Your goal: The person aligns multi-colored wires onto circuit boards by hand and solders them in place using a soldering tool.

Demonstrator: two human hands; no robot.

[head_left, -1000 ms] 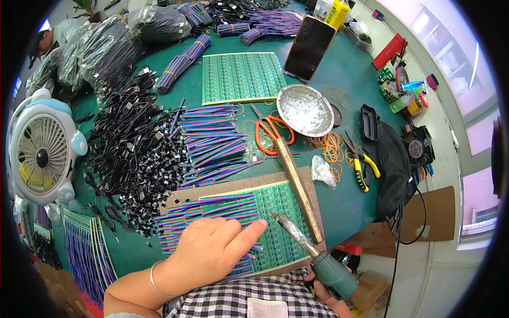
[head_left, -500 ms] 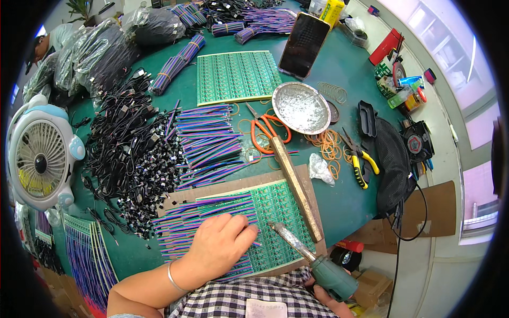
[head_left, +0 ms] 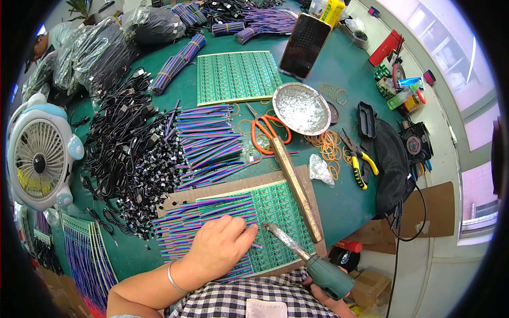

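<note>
My right hand (head_left: pixel 330 301) grips a soldering iron (head_left: pixel 330 277) by its green handle, at the lower right. The iron's silvery tip points up and left, a little right of my left fingertips, over a green circuit board panel (head_left: pixel 278 228). My left hand (head_left: pixel 218 246) lies palm down over the panel's left part, fingers curled and thumb pressed to them. Rows of thin purple, blue and black wires (head_left: pixel 185 233) run under this hand from the left. What its fingertips pinch is hidden. A brown cardboard sheet (head_left: pixel 175 199) lies under the panel.
A brass-coloured bar (head_left: pixel 297 191) lies across the panel's right side. Beyond it are a metal dish (head_left: pixel 301 108), orange-handled scissors (head_left: pixel 262 132), yellow-black pliers (head_left: pixel 363 167) and rubber bands (head_left: pixel 328 146). Cables (head_left: pixel 119 138) are heaped left, beside a fan (head_left: pixel 40 159). A phone (head_left: pixel 304 46) stands behind.
The soldering iron has moved slightly left, bringing its tip closer to my left fingertips. My left hand has barely shifted.
</note>
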